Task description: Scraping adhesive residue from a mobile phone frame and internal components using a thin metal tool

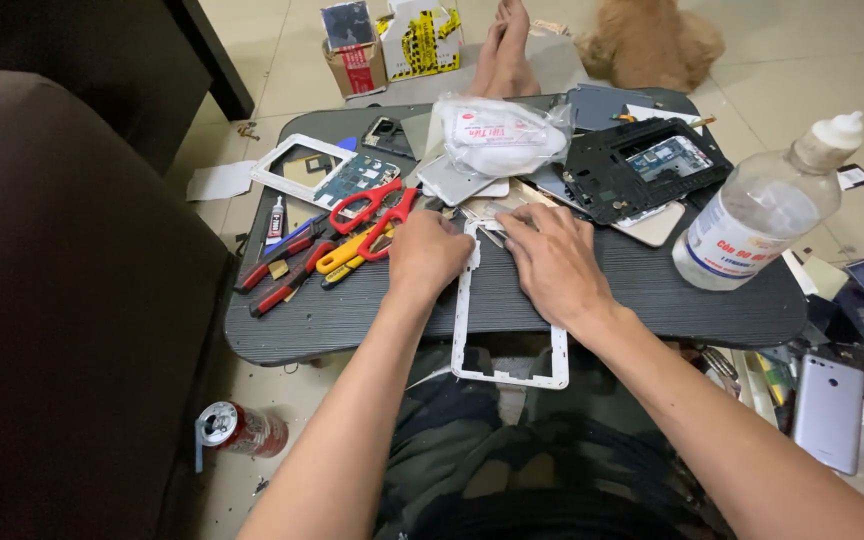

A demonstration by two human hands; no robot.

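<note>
A thin white rectangular frame (464, 320) lies across the front edge of a small dark table (652, 290), its lower half hanging over my lap. My left hand (427, 252) rests on the frame's upper left corner, fingers curled down on it. My right hand (552, 258) lies flat at the upper right corner, fingertips pressing near small metal tweezers (490, 236). The top edge of the frame is hidden under both hands.
Red-handled scissors (377, 212), pliers (277, 270), a yellow cutter (344, 256) and a glue tube (275, 220) lie left. Behind are a white bag (500, 135), a black device housing (642, 170) and another white frame (292, 165). A clear bottle (767, 205) stands right. A can (237, 428) and a phone (830, 412) lie on the floor.
</note>
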